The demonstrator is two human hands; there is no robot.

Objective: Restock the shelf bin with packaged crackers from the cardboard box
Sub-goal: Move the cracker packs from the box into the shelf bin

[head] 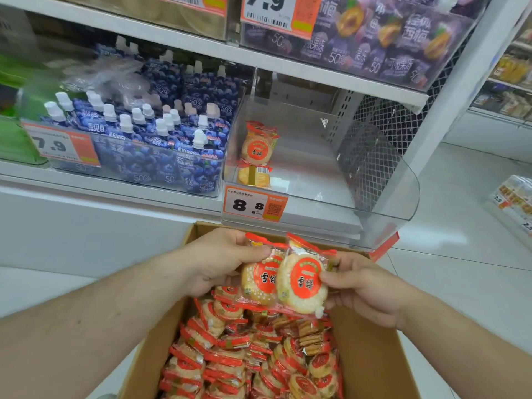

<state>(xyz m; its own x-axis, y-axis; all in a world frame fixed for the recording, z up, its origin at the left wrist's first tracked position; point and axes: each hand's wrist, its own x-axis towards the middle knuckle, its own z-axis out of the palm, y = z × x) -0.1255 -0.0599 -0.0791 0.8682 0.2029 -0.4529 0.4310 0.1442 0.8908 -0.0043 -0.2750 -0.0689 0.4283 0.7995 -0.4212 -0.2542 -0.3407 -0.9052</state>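
An open cardboard box (371, 361) sits below the shelf, filled with several red-and-clear packs of round crackers (230, 361). Above the box my left hand (218, 260) grips one cracker pack (259, 279) by its upper left side. My right hand (365, 283) pinches a second cracker pack (303, 283) by its right edge; this pack overlaps the first. The clear plastic shelf bin (383, 180) stands just above, with two cracker packs (257, 154) at its front left and the rest of its floor bare. Its price tag (253, 204) reads 8.8.
Left of the bin stands a clear bin of blue spouted jelly pouches (161, 139) with a 7.9 tag. Purple jelly packs (383, 38) fill the shelf above. A wire mesh panel (377, 133) closes the shelf's right end. White floor tiles and another display (515, 203) lie to the right.
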